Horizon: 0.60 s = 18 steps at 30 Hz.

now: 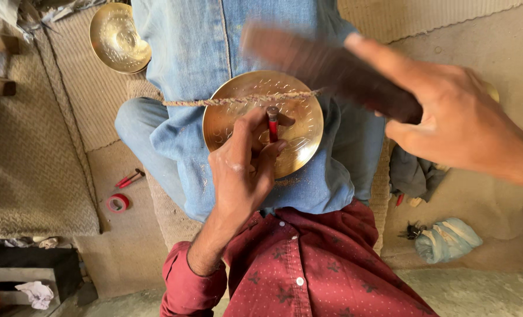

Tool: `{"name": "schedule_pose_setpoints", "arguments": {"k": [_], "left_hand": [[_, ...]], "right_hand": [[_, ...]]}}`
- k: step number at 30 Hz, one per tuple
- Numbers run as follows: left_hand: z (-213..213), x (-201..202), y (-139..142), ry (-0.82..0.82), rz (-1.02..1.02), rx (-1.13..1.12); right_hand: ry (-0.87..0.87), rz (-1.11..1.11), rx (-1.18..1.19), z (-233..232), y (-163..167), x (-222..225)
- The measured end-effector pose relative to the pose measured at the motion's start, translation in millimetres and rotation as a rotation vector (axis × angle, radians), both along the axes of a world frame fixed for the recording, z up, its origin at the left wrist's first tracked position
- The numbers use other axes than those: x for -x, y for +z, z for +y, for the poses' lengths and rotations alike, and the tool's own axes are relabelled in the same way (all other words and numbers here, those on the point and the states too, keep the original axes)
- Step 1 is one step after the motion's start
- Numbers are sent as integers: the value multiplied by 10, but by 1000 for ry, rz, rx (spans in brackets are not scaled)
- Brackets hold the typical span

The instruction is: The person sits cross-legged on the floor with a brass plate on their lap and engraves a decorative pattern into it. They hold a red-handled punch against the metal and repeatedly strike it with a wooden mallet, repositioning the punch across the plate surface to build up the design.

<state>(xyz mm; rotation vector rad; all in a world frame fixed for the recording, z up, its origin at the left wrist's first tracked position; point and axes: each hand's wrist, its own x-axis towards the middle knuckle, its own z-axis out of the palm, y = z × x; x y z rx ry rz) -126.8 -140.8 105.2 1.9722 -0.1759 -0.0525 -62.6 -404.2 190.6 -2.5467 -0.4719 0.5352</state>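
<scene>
At frame centre the left hand [244, 170] pinches a red-banded metal punch [272, 124] upright on the round engraved brass dish [299, 126]; the right hand [458, 120], upper right, grips a blurred dark wooden mallet [326, 67]; engraving looks partly done, with some surface still plain.

1. Brass dish [255, 120] sits on the lap, a cord [214, 101] lying across it.
2. Left hand [244, 170] plants a punch [272, 124] on the dish.
3. Right hand [461, 126] holds a wooden block [326, 69] above, off to the right.
4. Tape roll [118, 203] lies on the floor, left.
</scene>
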Motion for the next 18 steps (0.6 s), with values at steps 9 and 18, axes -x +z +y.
{"name": "schedule_pose_setpoints", "arguments": {"k": [9,18], "left_hand": [[12,7,32,-22,-6,7],[-10,121,-5,116,16,49]], "right_hand": [[167,-111,68,-28,-16,-11],[126,-77,174,82,-28,0]]}}
